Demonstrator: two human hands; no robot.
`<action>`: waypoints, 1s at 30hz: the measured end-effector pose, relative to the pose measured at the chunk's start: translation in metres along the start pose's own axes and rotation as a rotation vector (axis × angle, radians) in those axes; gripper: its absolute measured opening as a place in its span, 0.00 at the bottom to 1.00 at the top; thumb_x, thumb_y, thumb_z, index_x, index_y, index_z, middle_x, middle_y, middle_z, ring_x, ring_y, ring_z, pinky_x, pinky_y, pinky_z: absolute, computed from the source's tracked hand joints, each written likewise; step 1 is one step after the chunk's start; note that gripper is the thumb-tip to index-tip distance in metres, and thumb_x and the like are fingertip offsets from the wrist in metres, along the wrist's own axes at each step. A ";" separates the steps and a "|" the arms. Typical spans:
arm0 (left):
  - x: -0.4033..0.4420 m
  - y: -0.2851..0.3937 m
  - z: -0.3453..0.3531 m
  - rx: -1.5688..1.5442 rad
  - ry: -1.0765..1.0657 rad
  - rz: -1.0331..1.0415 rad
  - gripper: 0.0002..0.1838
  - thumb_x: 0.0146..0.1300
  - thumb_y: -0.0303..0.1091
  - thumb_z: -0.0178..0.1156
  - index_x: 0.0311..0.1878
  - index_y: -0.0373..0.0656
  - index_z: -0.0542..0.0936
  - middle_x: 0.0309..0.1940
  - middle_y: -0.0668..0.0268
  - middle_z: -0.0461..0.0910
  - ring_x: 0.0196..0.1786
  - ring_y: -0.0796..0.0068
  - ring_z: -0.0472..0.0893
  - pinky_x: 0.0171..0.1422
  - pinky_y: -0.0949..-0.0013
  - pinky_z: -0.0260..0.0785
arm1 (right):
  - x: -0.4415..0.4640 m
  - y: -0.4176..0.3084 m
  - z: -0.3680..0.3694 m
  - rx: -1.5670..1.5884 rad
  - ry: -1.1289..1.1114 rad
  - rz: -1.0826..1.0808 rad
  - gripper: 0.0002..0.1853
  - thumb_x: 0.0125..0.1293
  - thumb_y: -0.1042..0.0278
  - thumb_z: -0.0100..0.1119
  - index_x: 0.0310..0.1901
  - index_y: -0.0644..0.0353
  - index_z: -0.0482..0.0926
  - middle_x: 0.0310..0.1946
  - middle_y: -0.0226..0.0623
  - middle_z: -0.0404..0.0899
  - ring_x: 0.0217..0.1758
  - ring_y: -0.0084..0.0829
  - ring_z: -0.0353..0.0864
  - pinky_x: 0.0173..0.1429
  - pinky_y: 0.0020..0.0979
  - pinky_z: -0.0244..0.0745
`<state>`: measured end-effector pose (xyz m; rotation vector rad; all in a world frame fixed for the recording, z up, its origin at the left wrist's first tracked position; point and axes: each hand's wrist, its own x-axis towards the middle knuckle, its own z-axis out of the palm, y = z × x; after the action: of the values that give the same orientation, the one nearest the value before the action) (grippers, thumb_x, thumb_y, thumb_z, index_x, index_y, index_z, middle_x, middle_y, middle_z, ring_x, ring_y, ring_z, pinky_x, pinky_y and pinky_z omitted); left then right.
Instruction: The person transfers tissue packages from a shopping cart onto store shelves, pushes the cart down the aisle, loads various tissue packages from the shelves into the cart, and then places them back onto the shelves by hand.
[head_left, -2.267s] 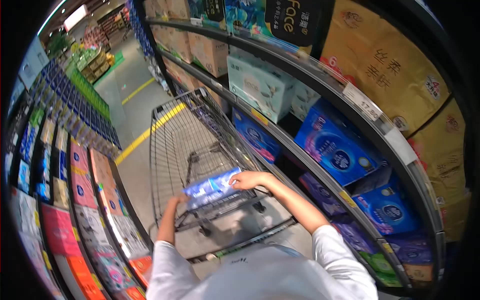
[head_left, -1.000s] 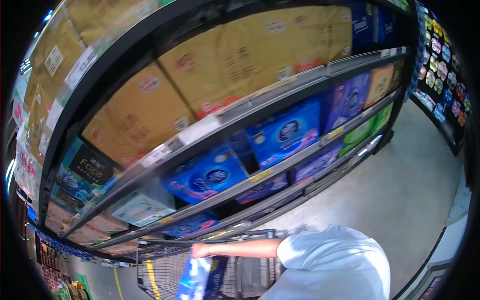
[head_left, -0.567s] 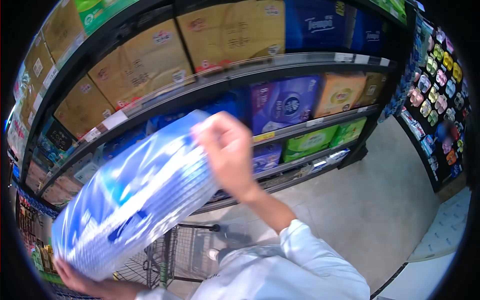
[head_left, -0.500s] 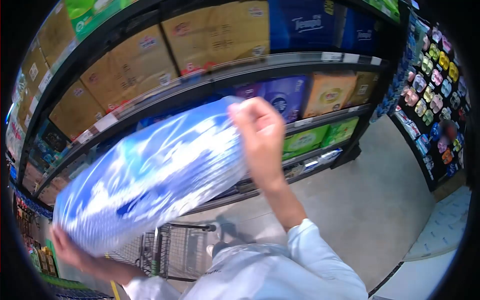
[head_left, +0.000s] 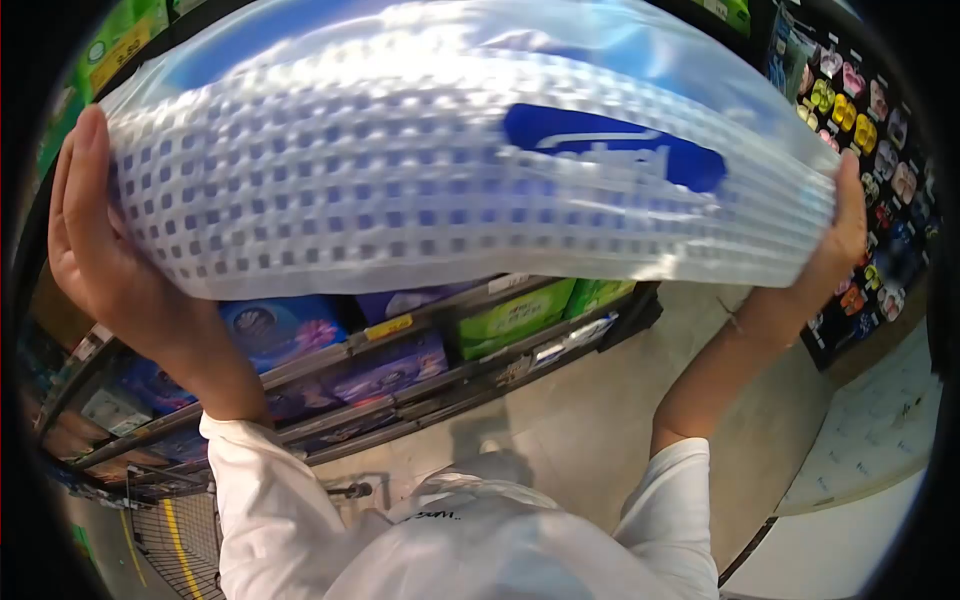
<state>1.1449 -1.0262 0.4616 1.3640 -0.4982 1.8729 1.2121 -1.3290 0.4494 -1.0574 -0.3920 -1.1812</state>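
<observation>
A large glossy plastic package [head_left: 430, 180], white and blue with a checked pattern and a dark blue label, stretches across the upper part of the view, raised close to the camera. My left hand [head_left: 100, 220] grips its left end, fingers and thumb around the edge. At the right end, my right hand [head_left: 845, 225] holds the package too, its fingers partly hidden behind it. The package covers most of the upper shelves.
Shelves [head_left: 400, 345] of blue, purple and green [head_left: 515, 320] tissue packs run behind the package. The wire shopping cart [head_left: 175, 540] stands at the lower left. A rack of colourful slippers [head_left: 870, 150] is on the right, above a white panel [head_left: 850, 540].
The package has gone from the cart up in front of my face and is now almost level. Both hands hold its ends, and the view has turned rightward, away from the cart.
</observation>
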 end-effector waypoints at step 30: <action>-0.073 -0.095 0.274 0.128 -0.053 0.237 0.06 0.40 0.28 0.52 0.18 0.38 0.66 0.09 0.64 0.64 0.11 0.77 0.64 0.16 0.76 0.55 | 0.239 0.317 -0.001 -0.183 -0.214 -0.117 0.14 0.56 0.68 0.45 0.40 0.68 0.72 0.41 0.41 0.70 0.41 0.29 0.70 0.46 0.24 0.65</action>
<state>1.4016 -1.1783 0.4803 1.4961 -0.5979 2.0939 1.5846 -1.4637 0.4790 -1.3409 -0.5258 -1.2285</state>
